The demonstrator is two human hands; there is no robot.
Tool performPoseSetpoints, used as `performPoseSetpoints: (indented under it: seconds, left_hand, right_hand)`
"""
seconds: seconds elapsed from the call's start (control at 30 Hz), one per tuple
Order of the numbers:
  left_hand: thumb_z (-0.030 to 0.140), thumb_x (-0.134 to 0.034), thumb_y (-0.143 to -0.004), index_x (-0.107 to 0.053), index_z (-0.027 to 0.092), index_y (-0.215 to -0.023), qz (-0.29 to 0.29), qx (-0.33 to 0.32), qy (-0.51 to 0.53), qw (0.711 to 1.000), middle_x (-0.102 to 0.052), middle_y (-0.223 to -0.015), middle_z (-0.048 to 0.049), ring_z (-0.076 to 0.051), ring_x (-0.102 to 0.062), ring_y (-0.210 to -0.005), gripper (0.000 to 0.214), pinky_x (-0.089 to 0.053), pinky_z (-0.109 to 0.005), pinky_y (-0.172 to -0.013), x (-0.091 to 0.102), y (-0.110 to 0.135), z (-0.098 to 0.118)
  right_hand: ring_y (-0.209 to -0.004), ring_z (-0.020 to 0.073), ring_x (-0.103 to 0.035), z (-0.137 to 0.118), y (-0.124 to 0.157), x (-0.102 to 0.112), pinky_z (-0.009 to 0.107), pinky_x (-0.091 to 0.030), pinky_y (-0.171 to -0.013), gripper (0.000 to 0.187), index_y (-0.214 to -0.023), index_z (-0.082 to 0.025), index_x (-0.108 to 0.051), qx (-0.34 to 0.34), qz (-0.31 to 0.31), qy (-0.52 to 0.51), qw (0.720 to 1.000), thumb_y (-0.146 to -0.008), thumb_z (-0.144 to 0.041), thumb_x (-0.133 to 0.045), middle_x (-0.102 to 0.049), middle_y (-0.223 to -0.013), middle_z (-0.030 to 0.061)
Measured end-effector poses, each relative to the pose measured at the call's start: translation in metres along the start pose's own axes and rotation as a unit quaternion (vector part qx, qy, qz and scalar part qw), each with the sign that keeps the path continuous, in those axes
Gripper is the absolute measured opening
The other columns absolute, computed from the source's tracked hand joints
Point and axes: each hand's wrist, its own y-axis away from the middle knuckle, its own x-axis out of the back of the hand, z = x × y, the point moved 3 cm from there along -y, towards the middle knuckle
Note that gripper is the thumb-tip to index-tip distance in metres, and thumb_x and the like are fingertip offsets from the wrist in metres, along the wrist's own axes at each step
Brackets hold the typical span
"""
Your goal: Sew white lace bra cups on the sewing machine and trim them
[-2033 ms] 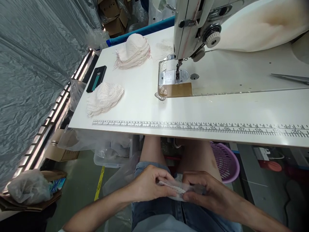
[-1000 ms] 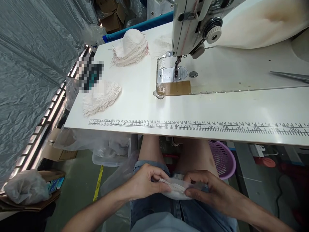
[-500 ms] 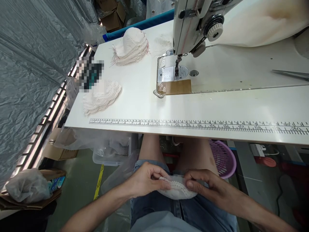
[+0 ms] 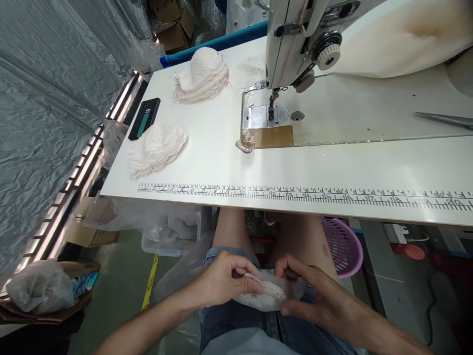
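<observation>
White table [image 4: 221,162] carries two lace stacks [image 4: 157,150] [image 4: 203,76]; below, both hands [image 4: 218,283] [image 4: 310,296] pinch one lace piece [image 4: 264,297].

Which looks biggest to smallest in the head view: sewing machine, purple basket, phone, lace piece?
1. sewing machine
2. purple basket, partly hidden
3. lace piece and phone: similar; the lace is nearer, so unsure.

I can't see the right end of the lace piece [image 4: 263,295]: the right hand [image 4: 314,296] covers it (fingers curled over it). Sewing machine [image 4: 295,39] and metal blade [image 4: 443,119] run off frame.
</observation>
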Motion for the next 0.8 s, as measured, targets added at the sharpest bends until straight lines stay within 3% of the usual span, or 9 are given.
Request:
performPoseSetpoints:
  seconds: [0.17,0.4,0.6,0.8]
  left_hand:
    - [0.035,-0.072,-0.07,-0.071,0.012,-0.078,-0.023,-0.042,-0.053,0.997,-0.062,-0.062,-0.0008,-0.009,-0.05,-0.057,0.025,-0.036,-0.017,-0.054,-0.0005,0.0028,0.0051]
    - [0.028,-0.068,-0.074,-0.071,0.014,-0.091,-0.045,-0.077,-0.128,0.988,-0.07,-0.076,-0.0036,-0.013,-0.06,-0.069,0.023,-0.041,-0.018,-0.062,0.0021,0.0054,0.0101]
    - [0.03,-0.069,-0.074,-0.07,0.014,-0.1,-0.057,-0.072,-0.102,0.991,-0.072,-0.092,-0.0079,-0.019,-0.065,-0.087,0.03,-0.047,-0.022,-0.076,0.008,0.0067,0.0089]
    - [0.031,-0.068,-0.075,-0.071,0.015,-0.098,-0.044,-0.064,-0.114,0.99,-0.073,-0.089,-0.0063,-0.019,-0.066,-0.083,0.027,-0.047,-0.022,-0.073,0.007,0.0042,0.009]
  right_hand:
    - [-0.077,0.0159,-0.051,0.0019,-0.0007,-0.0008,0.022,-0.038,-0.066,0.021,-0.093,-0.025,-0.055,-0.018,-0.02,-0.002,1.0,-0.079,-0.037,-0.065,-0.057,-0.083,-0.0033]
    - [-0.068,0.0138,-0.05,-0.0023,-0.006,-0.0007,0.022,-0.035,-0.059,0.017,-0.071,-0.019,-0.057,0.008,-0.069,-0.043,0.997,-0.083,-0.031,-0.06,-0.052,-0.074,-0.0024]
    - [-0.074,0.0161,-0.053,0.0032,-0.0068,0.0058,0.025,-0.039,-0.068,0.021,-0.072,-0.02,-0.056,0.013,-0.068,-0.057,0.996,-0.084,-0.037,-0.059,-0.052,-0.077,-0.0013]
    - [-0.076,0.0174,-0.052,0.0002,-0.0078,0.005,0.024,-0.039,-0.067,0.024,-0.079,-0.021,-0.059,-0.002,-0.063,-0.041,0.997,-0.083,-0.045,-0.06,-0.055,-0.079,-0.0007]
